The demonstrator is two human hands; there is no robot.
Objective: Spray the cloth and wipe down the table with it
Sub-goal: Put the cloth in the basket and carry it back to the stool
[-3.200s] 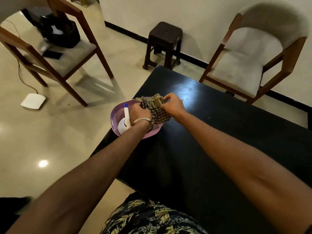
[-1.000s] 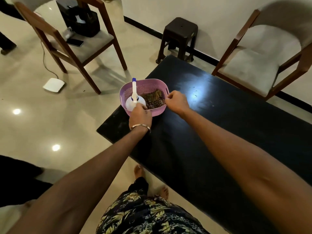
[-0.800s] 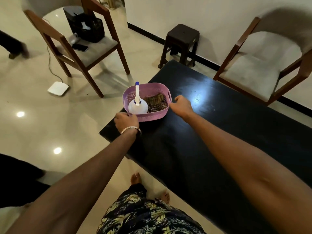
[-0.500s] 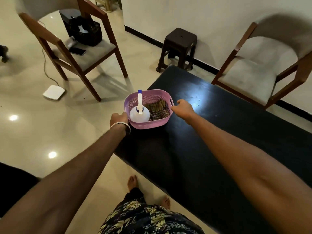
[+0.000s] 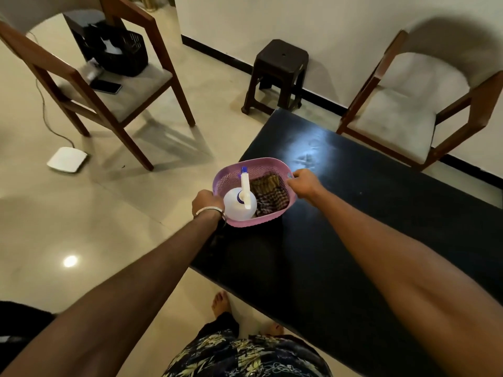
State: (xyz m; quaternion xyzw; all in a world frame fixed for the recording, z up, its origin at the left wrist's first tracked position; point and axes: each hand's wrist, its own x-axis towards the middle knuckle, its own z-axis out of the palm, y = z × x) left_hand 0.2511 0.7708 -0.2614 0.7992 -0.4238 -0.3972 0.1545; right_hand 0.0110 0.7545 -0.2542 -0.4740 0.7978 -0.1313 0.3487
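your left hand (image 5: 207,201) and right hand (image 5: 304,183) grip opposite ends of the pink basket (image 5: 272,164) at frame centre, the checked cloth (image 5: 269,193) lying nearer your right.

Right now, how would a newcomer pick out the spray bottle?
Find the black table, then the pink basket at its near-left corner. The spray bottle lies in the basket's left half: white with a blue nozzle, beside the checked cloth.

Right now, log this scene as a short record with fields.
surface: black table
container: pink basket at the table's near-left corner
inside basket: white spray bottle on the left, checked cloth on the right
left hand: grips the basket's left rim
right hand: grips the basket's right handle
cloth: not in either hand
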